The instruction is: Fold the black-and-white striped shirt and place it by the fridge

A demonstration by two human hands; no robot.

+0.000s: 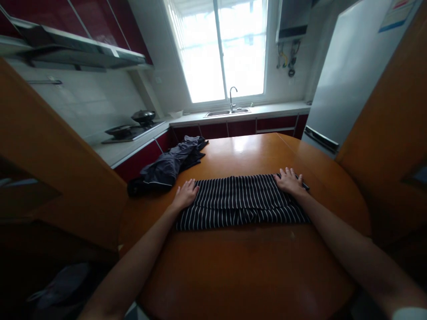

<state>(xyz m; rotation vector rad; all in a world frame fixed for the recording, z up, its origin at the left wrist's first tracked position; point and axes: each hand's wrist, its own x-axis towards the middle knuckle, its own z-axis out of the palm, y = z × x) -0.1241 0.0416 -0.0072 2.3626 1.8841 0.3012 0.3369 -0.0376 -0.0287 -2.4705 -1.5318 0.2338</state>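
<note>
A black garment with thin white stripes (238, 202) lies folded into a wide band across the round wooden table (247, 266). My left hand (185, 194) rests flat on its left end, fingers stretched out. On the garment's right end, at the far corner, my right hand (289, 181) lies flat with its fingers spread. Neither hand grips the cloth.
A crumpled dark grey garment (171, 165) lies on the table's far left. Beyond are a counter with a stove and pans (133, 129), a sink (228, 112) under a window, and a refrigerator (347, 75) at the right. Wooden panels (50, 178) stand on both sides.
</note>
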